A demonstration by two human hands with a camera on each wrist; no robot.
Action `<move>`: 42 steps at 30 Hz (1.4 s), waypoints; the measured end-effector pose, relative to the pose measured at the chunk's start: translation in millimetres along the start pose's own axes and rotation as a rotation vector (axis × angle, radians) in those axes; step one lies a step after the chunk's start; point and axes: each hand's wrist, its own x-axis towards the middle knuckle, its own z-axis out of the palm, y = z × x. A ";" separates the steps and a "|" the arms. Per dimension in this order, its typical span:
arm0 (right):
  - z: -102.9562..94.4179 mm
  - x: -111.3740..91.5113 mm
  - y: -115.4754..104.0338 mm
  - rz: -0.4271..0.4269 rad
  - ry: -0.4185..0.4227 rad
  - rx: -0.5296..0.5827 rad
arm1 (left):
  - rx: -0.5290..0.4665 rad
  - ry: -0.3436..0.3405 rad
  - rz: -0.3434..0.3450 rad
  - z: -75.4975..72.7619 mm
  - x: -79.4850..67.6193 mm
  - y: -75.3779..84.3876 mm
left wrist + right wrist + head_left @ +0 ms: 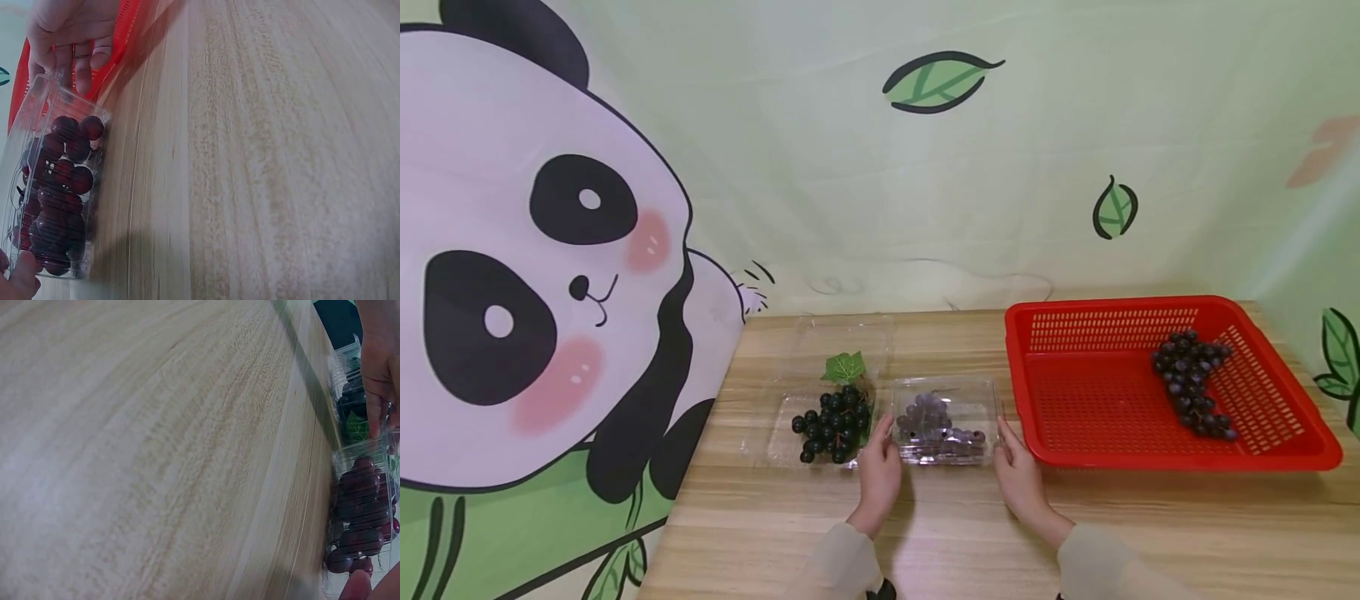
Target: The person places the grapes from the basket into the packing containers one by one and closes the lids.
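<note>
A lidded clear plastic clamshell box (946,457) with purple grapes (925,417) in it sits on the table between both hands. My left hand (880,471) grips its left side, thumb along the front corner. The right hand (1019,477) holds the opposite side, its thumb and fingers at the edge. In the left wrist view, dark red-purple grapes (62,181) show through the box wall, with the right hand (75,37) at the far end. The right wrist view has the left hand (380,381) at the box's far end.
To the left, an opened clear box (782,429) holds black grapes (831,425) with a green leaf (845,367). A red plastic basket (1090,400) stands on the right, a bunch of dark grapes (1191,383) inside. Behind the wooden table (940,542) hangs a panda-printed cloth (820,167).
</note>
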 end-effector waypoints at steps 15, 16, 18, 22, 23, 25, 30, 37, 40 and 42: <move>13.1 0.8 5.4 -0.029 0.055 0.211 | 0.042 0.060 -0.018 1.5 -0.1 2.6; 13.2 1.9 3.5 0.023 0.049 0.186 | 0.046 0.057 -0.026 1.7 -0.8 2.5; 12.9 2.7 0.0 0.069 0.042 0.181 | 0.063 0.047 -0.043 2.2 -2.7 1.6; 12.4 3.9 -3.5 0.137 0.022 0.198 | 0.098 0.037 -0.073 2.8 -7.1 0.0; 12.4 4.2 -3.4 0.146 0.019 0.209 | 0.103 0.036 -0.082 2.9 -7.8 -0.5; 12.6 4.8 -2.1 0.153 0.015 0.236 | 0.106 0.040 -0.094 3.0 -8.6 -1.1; 11.9 4.1 -2.7 0.151 0.011 0.296 | 0.070 0.039 -0.100 3.1 -8.9 -2.7; 12.3 1.8 -0.8 0.126 0.042 0.338 | -0.099 0.009 -0.109 3.1 -8.4 -4.7; 14.6 2.2 9.0 0.043 0.071 0.387 | -0.166 -0.011 -0.131 2.9 -7.0 -5.5; 15.2 2.2 12.4 0.018 0.075 0.399 | -0.206 -0.024 -0.149 2.7 -6.0 -5.5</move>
